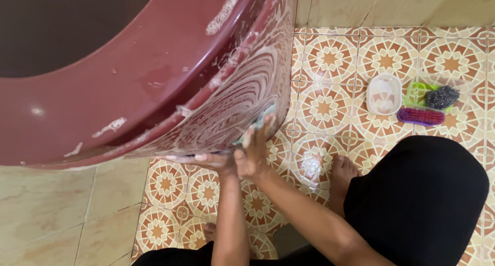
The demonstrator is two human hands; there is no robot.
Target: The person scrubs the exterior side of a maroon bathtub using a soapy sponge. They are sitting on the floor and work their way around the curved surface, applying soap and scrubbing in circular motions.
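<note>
Your right hand presses a green scrubbing sponge flat against the soapy outer wall of the large maroon plastic tub. Your left hand rests open, fingers flat, beneath the tub's lower edge.

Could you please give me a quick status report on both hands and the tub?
Right hand presses green sponge on soapy maroon tub wall. Left hand flat against tub's lower edge. Soap dish, brush and scourer lie apart on tiled floor.
</note>
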